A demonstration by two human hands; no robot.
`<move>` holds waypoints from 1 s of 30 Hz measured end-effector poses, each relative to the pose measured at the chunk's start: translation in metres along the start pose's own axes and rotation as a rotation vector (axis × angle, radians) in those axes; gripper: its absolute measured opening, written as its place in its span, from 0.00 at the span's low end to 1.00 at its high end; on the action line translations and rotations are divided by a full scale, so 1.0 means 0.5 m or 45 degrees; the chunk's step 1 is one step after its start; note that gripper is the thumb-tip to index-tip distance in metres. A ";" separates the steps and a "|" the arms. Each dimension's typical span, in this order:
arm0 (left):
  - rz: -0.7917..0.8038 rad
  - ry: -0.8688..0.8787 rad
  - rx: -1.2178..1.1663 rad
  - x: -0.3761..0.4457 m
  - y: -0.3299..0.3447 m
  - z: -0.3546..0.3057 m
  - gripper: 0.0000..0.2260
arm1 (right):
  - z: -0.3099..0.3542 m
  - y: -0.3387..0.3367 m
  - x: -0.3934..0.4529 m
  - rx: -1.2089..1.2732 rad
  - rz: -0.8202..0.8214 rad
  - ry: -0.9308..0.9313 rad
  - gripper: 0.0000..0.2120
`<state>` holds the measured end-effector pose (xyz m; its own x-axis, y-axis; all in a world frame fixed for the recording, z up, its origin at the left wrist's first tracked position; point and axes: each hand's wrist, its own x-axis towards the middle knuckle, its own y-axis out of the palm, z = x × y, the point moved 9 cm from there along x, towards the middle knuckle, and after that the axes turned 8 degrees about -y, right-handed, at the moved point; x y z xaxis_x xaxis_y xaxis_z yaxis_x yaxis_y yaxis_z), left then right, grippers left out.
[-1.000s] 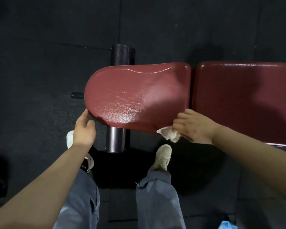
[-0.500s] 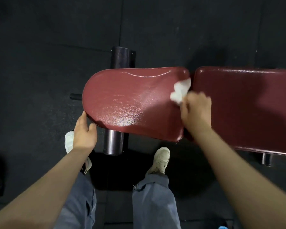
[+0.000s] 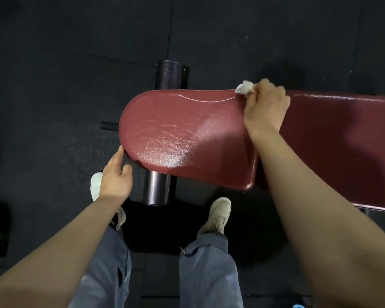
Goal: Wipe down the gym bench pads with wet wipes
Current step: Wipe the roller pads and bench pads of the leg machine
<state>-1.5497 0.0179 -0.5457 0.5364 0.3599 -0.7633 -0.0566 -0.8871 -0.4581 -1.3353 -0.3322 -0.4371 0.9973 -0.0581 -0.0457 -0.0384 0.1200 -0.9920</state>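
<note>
Her right hand (image 3: 266,107) pinched the wet wipe (image 3: 245,87) at the seat pad (image 3: 176,134)'s far edge, left hand (image 3: 115,178) loose beside it; firm, overlapping strokes would serve best.

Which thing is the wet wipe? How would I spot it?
Find the big dark-red bench pad with the rounded end. At its far edge, the right hand grips a small crumpled wet wipe. It is the only white thing on the bench.
</note>
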 end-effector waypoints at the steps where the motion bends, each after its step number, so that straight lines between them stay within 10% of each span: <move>1: 0.011 -0.007 0.011 0.001 -0.003 0.003 0.27 | 0.011 0.006 -0.005 -0.022 0.017 -0.013 0.07; 10: 0.078 0.033 0.053 0.003 -0.017 -0.002 0.27 | 0.045 0.033 -0.371 -0.107 0.421 -1.078 0.07; 18: 0.124 0.078 0.102 0.014 -0.022 0.005 0.27 | 0.066 0.025 0.006 -0.041 0.126 -0.317 0.04; 26: 0.169 0.061 0.121 0.010 -0.024 -0.005 0.26 | 0.094 0.041 -0.382 -0.026 0.371 -1.115 0.10; 30: 0.190 0.081 0.105 0.007 -0.021 0.000 0.27 | 0.128 0.047 -0.205 -0.136 0.237 -1.064 0.04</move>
<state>-1.5473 0.0285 -0.5437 0.5688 0.2050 -0.7965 -0.2069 -0.9017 -0.3797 -1.4343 -0.2598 -0.4483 0.6919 0.7065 -0.1489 -0.1701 -0.0409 -0.9846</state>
